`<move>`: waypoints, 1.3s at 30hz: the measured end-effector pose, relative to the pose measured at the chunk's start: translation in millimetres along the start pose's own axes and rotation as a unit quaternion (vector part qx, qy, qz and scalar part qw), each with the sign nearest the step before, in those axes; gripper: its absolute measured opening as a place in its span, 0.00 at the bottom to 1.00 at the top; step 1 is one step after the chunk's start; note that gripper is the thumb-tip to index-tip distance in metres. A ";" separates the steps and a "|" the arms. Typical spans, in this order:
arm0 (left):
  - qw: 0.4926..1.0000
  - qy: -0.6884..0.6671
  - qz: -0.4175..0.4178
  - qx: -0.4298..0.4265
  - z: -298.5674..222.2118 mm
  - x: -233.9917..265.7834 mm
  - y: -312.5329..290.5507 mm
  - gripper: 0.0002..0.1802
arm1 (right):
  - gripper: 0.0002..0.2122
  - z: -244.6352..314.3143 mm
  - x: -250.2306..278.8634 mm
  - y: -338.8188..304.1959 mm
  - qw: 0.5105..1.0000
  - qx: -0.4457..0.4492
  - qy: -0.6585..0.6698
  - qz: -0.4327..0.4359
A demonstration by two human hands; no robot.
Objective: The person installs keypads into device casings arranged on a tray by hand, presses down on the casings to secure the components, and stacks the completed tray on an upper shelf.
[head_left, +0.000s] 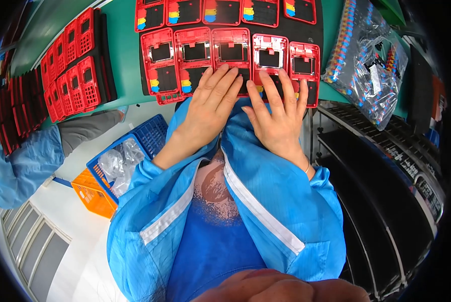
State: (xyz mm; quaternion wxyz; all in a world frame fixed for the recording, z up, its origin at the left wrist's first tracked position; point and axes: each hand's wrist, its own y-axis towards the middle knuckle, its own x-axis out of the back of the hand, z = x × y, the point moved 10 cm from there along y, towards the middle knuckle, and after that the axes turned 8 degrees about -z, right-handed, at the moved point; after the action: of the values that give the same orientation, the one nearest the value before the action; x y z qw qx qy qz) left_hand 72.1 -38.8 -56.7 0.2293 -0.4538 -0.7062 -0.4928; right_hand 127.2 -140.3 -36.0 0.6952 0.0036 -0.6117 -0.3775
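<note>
Two rows of red plastic device housings (230, 36) lie on a black mat (308, 33). Each near-row housing has a dark screen window, and several show yellow and blue pieces near their lower ends. My left hand (213, 103) lies flat over the lower part of the middle near-row housing, fingers straight and close together. My right hand (280, 113) is spread over the lower parts of the two housings at the right end. Neither hand grips anything. Fingers hide parts of these housings, and whether the fingertips press on them is hard to tell.
To the right is a clear bag (371, 75) of small coloured parts on the green table (122, 50). More red housings (70, 70) sit at left. A blue crate (155, 133) with plastic bags, an orange crate (92, 194), another person (26, 161) and a black rack (381, 196) surround me.
</note>
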 end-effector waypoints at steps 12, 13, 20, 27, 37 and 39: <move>0.998 0.053 0.033 -0.017 -3.7 -0.8 5.1 0.30 | 0.23 4.8 -8.4 21.9 1.000 0.004 -0.014 0.001; 0.998 0.052 0.034 -0.016 -4.7 0.6 6.8 0.30 | 0.21 4.8 -7.1 25.6 1.000 0.005 -0.020 0.000; 0.991 0.123 0.050 -0.025 -5.0 -1.4 6.8 0.32 | 0.17 9.7 0.2 41.2 0.996 0.020 -0.036 0.080; 0.993 0.111 0.028 0.015 -1.6 1.3 0.4 0.34 | 0.20 10.0 3.2 31.8 0.999 0.015 0.010 0.047; 0.994 0.092 -0.049 0.041 25.9 53.4 -28.2 0.31 | 0.19 27.1 -7.8 15.4 0.994 0.087 0.032 0.066; 0.986 0.151 0.031 0.058 28.9 36.2 -21.3 0.32 | 0.18 30.9 -6.5 18.9 0.992 0.097 0.033 0.067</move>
State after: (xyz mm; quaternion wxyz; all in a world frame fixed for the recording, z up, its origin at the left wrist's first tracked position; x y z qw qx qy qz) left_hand 39.8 0.2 -51.0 0.3744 -0.3816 -0.6767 -0.5062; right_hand 111.0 -109.1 -24.9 0.7353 0.0421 -0.6209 -0.2686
